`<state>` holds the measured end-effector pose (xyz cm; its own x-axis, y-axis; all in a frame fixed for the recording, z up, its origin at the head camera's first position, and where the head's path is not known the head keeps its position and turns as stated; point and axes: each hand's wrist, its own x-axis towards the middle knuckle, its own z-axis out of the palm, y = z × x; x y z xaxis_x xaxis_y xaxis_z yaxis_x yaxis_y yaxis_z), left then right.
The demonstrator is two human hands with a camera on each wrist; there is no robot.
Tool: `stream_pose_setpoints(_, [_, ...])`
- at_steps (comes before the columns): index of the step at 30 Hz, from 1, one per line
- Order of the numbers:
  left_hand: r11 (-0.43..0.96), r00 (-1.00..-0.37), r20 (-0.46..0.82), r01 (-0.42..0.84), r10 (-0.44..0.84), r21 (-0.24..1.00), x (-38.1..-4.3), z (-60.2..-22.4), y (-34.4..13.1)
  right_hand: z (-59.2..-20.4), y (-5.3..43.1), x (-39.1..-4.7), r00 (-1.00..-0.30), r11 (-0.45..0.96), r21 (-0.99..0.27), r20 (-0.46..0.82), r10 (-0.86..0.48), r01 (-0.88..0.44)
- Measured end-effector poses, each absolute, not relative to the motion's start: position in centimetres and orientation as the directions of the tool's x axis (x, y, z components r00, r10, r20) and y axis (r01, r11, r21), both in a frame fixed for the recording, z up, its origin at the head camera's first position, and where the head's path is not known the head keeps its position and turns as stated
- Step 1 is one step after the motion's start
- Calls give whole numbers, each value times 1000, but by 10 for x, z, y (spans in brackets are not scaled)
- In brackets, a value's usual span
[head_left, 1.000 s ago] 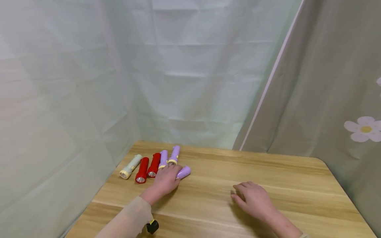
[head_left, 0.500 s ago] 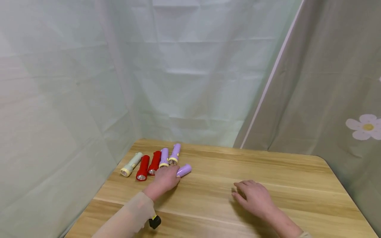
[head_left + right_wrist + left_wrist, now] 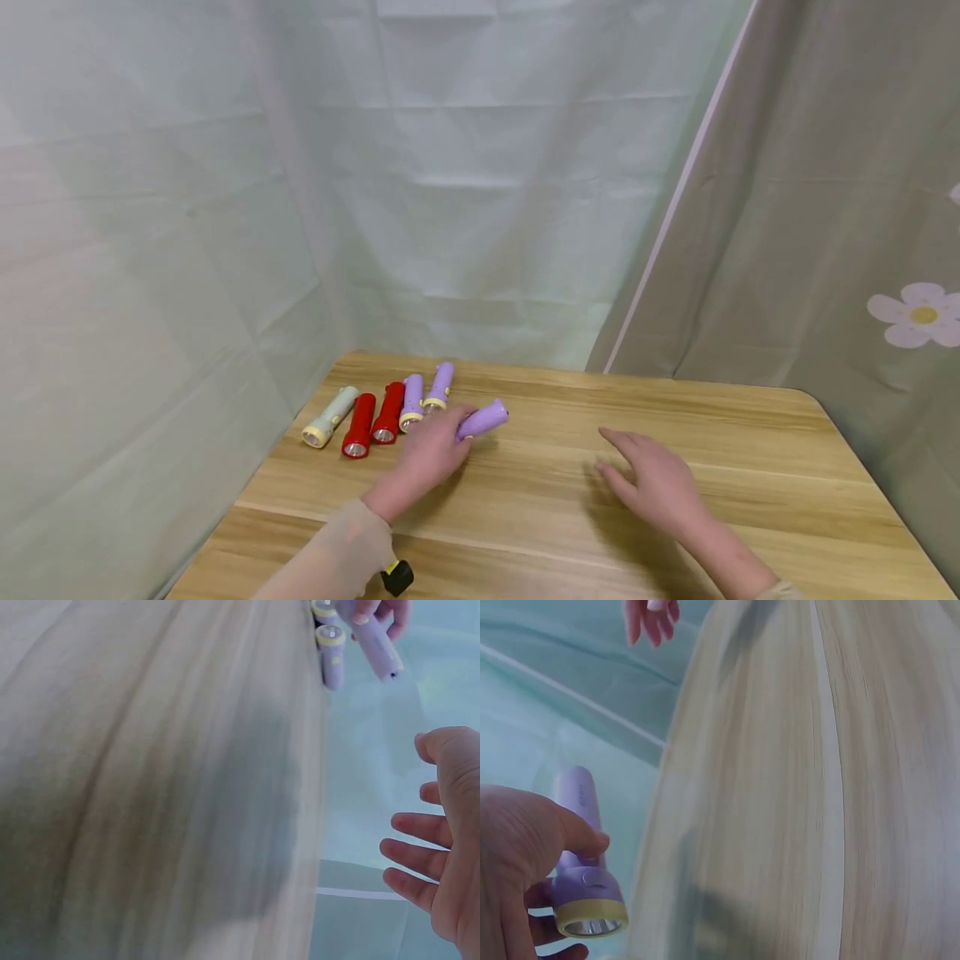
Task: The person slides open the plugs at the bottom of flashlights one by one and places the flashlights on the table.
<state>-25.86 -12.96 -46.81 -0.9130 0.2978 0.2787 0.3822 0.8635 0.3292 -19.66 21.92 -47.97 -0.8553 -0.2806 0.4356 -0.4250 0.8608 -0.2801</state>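
Observation:
My left hand (image 3: 433,450) grips a purple flashlight (image 3: 482,420) above the table, its tail end pointing right. In the left wrist view the thumb lies along this flashlight (image 3: 585,881), whose yellow-rimmed lens faces the camera. Just behind the hand lie two more purple flashlights, one (image 3: 412,400) beside the other (image 3: 439,387). Farther left are two red flashlights, a nearer one (image 3: 359,425) and a farther one (image 3: 388,412), then a pale green flashlight (image 3: 330,417) with a yellow rim. My right hand (image 3: 660,483) hovers over the table's right half, fingers extended and holding nothing.
The wooden table (image 3: 555,517) has rounded far corners. A pale curtain (image 3: 480,208) hangs behind it and along the left side, with a greyish flowered curtain (image 3: 765,233) on the right. A small black and yellow object (image 3: 397,577) sits at the left wrist.
My left hand has lifted the purple flashlight off the table and moved it slightly right. My right hand has shifted a little right and its fingers have straightened.

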Motion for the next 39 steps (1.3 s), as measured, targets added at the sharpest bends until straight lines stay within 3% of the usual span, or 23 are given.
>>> stream_pose_setpoints(13, [764,-873,399,454,280,458,-244,-461,-93,-463,215,-193,-826,812,-361,510,-239,-458])
stream_pose_setpoints(21, [730,-821,501,517,274,447,-235,-463,-71,-458,203,-190,-786,762,-397,575,-227,-511])
stream_pose_setpoints(30, [676,-791,555,557,256,482,-226,-464,-50,-455,187,-192,-761,656,-500,623,-180,-565])
stream_pose_setpoints(39, [624,-769,594,588,235,514,-220,-465,-31,-456,172,-193,-751,492,-638,659,-48,-592])
